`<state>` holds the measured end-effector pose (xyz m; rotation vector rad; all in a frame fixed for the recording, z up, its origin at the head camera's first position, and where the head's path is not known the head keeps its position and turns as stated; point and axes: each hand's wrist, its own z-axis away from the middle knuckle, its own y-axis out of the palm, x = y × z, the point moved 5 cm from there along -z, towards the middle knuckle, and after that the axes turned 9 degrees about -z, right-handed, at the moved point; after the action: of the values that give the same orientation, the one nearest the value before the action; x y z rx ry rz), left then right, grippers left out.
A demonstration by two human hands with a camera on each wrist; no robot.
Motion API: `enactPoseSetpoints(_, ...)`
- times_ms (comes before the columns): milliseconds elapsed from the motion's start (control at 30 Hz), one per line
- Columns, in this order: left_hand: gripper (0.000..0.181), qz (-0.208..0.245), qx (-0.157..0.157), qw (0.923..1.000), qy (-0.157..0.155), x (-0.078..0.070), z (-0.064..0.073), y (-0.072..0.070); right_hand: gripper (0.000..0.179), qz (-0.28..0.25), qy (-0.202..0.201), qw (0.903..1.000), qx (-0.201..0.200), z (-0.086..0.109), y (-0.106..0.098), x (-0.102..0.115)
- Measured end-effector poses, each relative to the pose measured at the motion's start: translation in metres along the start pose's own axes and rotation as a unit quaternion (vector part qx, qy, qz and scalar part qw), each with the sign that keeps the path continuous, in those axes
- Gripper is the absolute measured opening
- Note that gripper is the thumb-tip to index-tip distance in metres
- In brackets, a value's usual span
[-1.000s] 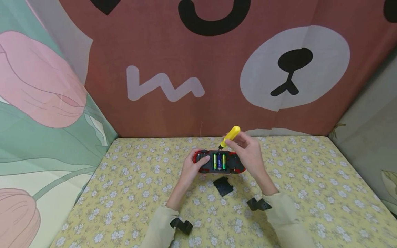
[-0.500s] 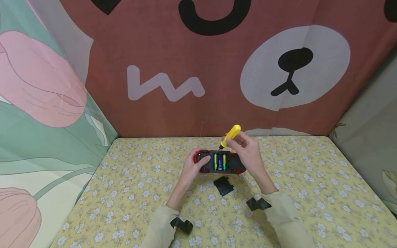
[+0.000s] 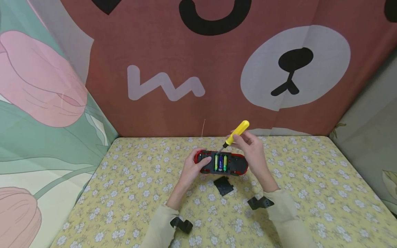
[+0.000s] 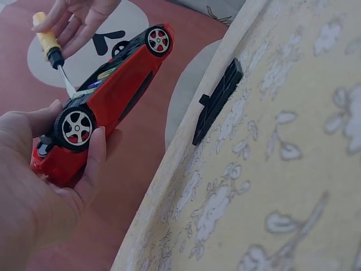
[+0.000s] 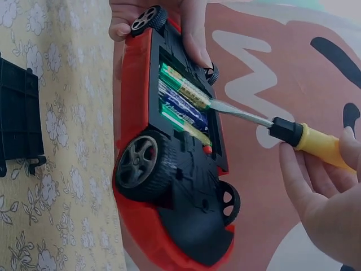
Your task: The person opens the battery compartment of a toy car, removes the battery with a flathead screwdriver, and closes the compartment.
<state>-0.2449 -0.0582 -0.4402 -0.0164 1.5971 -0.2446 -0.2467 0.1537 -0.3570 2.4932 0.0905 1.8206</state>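
Note:
My left hand [image 3: 191, 166] grips one end of a red toy car [image 4: 125, 90], underside turned up, thumb lying across its black base. Three batteries [image 5: 183, 104], two green and one blue, sit side by side in the car's uncovered battery bay. With my right hand [image 3: 252, 151] I hold a flat-bladed screwdriver [image 3: 238, 132] by its yellow handle, thumb and fingers around it. In the right wrist view its metal blade [image 5: 240, 112] reaches the end of the green battery nearest my left hand.
A black battery cover [image 3: 223, 186] lies on the flowered tablecloth [image 3: 139, 193], just on the near side of the car. Behind the table hangs a brown cloth [image 3: 161, 113] with a bear print.
The screwdriver and right hand have shifted up and to the right, tilting the handle lower. More of the blade shows, over the left battery's end. The car has moved slightly right.

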Motion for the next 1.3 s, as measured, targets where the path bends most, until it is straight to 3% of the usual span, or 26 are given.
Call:
enactPoseSetpoints(167,0.049,0.006,0.012,0.9999,0.002,-0.002,0.001,0.001,0.043,-0.039,0.014,0.9988,-0.027,-0.002,-0.008,-0.003)
enactPoseSetpoints(433,0.048,0.027,0.002,0.9996,-0.003,-0.001,0.000,-0.002,0.038,-0.068,-0.008,0.9959,-0.058,-0.002,-0.013,0.001)
enactPoseSetpoints(667,0.048,0.037,-0.018,0.9991,-0.007,0.002,-0.002,-0.007,0.035,-0.048,-0.024,0.9973,-0.051,0.000,-0.012,0.008)
enactPoseSetpoints(1300,0.048,0.054,-0.029,0.9981,-0.012,-0.001,-0.001,-0.009,0.034,-0.003,-0.020,0.9995,-0.026,0.002,-0.009,0.009)
